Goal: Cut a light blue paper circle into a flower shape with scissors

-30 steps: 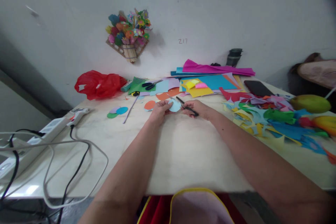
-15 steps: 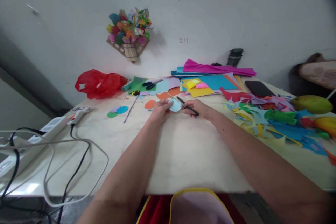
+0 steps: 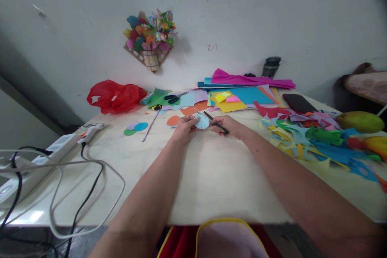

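My left hand [image 3: 184, 125] pinches a light blue paper circle [image 3: 202, 122] just above the pale table [image 3: 208, 173]. My right hand [image 3: 230, 125] grips black-handled scissors [image 3: 213, 121], whose blades reach toward the circle's upper right edge. Both hands are close together at the middle of the table. An orange paper circle [image 3: 173, 120] lies just left of my left hand. Further left, small green, lilac and blue paper circles [image 3: 135, 128] overlap, with a thin stick [image 3: 150, 125] beside them.
Coloured paper sheets [image 3: 242, 94] are stacked at the back, with a second pair of scissors [image 3: 173, 97] and a red plastic bag [image 3: 114, 96]. Paper scraps [image 3: 317, 137] cover the right side beside a dark phone [image 3: 298, 102]. A power strip [image 3: 45, 157] and cables [image 3: 84, 193] lie left.
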